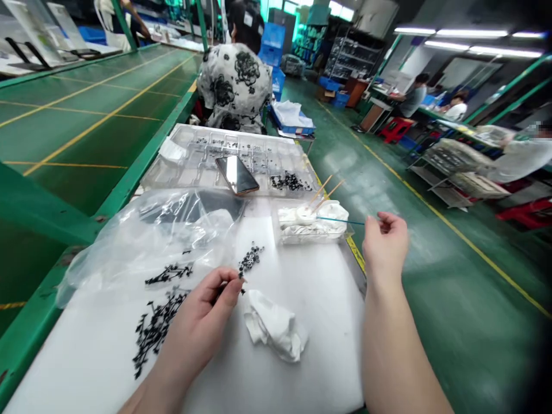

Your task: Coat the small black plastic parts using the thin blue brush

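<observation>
My left hand (211, 313) is closed, pinching a small black part (242, 280) whose shape is mostly hidden by the fingers. My right hand (386, 241) grips the end of a thin blue stick (345, 220). The stick's other end reaches a small white round container (306, 215) in a clear tray (310, 237) lined with white cloth. Two wooden sticks (328, 192) stand tilted there. Just beyond my left fingers is a cluster of small black and silvery rings (250, 257). Loose black stemmed parts (157, 325) lie to the left, and a crumpled white cloth (276, 328) to the right.
A clear plastic bag (172, 224) covers the table's left rear. Behind it, a compartmented tray (198, 172) holds small parts, with a phone (237, 174) on top. A green frame post (43, 201) borders the left side. A person in a patterned top (235, 80) sits ahead.
</observation>
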